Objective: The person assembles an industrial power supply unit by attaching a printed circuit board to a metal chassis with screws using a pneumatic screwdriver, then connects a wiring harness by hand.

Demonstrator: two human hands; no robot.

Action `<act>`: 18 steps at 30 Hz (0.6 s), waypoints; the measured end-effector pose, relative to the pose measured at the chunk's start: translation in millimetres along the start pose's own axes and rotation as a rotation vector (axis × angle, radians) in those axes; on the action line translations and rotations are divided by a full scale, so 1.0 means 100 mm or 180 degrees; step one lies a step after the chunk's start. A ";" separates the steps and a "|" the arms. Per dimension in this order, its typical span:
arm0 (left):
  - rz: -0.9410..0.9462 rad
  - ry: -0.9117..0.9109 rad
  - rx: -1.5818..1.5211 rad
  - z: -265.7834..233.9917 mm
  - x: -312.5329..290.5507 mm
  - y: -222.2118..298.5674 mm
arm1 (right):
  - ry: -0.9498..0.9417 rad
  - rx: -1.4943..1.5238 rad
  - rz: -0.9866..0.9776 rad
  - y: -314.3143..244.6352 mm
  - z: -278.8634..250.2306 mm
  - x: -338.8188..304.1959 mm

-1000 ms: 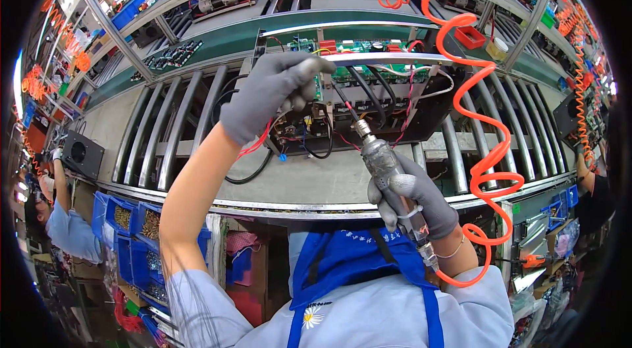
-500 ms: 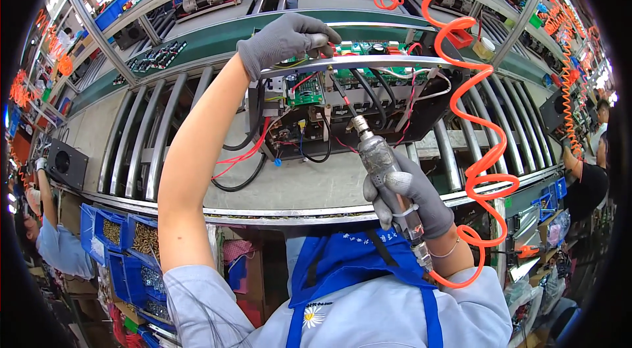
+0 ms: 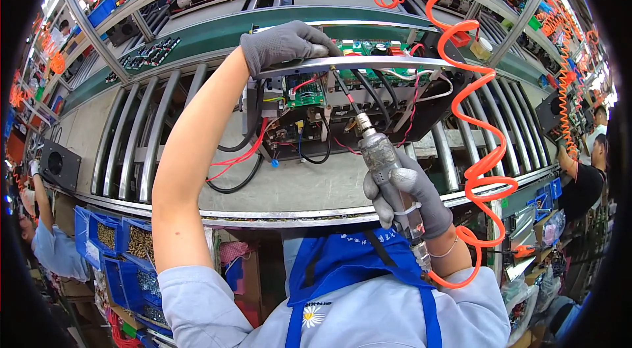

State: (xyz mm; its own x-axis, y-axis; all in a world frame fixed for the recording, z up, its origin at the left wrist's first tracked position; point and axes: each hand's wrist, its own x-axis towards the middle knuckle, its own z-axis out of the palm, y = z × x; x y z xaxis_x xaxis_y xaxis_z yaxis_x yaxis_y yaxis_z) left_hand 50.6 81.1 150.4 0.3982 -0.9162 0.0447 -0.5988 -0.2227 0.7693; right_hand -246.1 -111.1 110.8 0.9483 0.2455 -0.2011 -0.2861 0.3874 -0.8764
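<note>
My right hand wraps round an air screwdriver, gloved in grey with pale fingertips. Its long bit slants up and away, the tip meeting the front of a silver metal bar. That bar runs across a black-cased electronic unit with green circuit boards and loose cables. Over the bar's left part lies my left hand, also in a grey glove, its fingers bent down against the metal. Whether it pinches a small part there is hidden. Red wires trail from the unit's left side.
An orange coiled air hose hangs at the right and joins the tool's lower end. Steel conveyor rollers flank the unit. Blue bins of screws stand at lower left. Co-workers work at both sides.
My left hand has settled lower onto the bar, its raised fingers now folded down. The screwdriver stays at the bar, shifted only slightly. The view has moved a little.
</note>
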 end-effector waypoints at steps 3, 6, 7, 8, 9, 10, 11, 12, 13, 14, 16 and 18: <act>-0.0097 0.0061 0.0107 0.01 0.02 -0.05 | -0.0141 0.0477 -0.0143 0.12 -0.03 0.02; -0.0147 0.0168 0.0097 -0.01 -0.01 -0.08 | -0.0373 0.1000 -0.0098 0.23 -0.08 0.08; -0.0198 0.0163 0.0089 -0.01 0.02 -0.09 | -0.0899 0.1827 -0.0059 0.26 -0.07 0.11; -0.0183 0.0159 0.0090 -0.02 0.04 -0.09 | -0.1433 0.2648 -0.0019 0.28 -0.06 0.15; -0.0152 0.0154 0.0084 -0.03 0.07 -0.09 | -0.2024 0.3105 0.0048 0.31 -0.10 0.24; -0.0131 0.0159 0.0079 -0.04 0.07 -0.12 | -0.2108 0.3494 0.0121 0.29 -0.05 0.23; -0.0124 0.0164 0.0083 -0.03 0.08 -0.15 | -0.1987 0.3578 0.0128 0.29 -0.02 0.21; -0.0083 0.0198 0.0081 -0.02 0.08 -0.18 | -0.1865 0.3659 0.0131 0.30 0.00 0.20; -0.0034 0.0218 0.0087 -0.02 0.10 -0.17 | -0.1950 0.3514 0.0043 0.33 0.00 0.21; -0.0013 0.0208 0.0098 -0.02 0.10 -0.16 | -0.2030 0.3366 -0.0046 0.37 0.02 0.24; -0.0073 0.0293 0.0114 0.01 0.06 -0.13 | -0.1872 0.3165 -0.0217 0.42 0.09 0.23; 0.0014 0.0268 0.0214 0.01 0.04 -0.04 | -0.1713 0.3049 -0.0300 0.45 0.14 0.23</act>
State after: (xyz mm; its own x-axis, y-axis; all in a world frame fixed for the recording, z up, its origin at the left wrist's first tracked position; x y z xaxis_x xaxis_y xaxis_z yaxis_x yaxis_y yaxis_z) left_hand 54.3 77.9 146.4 0.4507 -0.8867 0.1035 -0.6448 -0.2432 0.7246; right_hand -239.0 -75.4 72.9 0.8548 0.4435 0.2696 -0.4243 0.8963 -0.1291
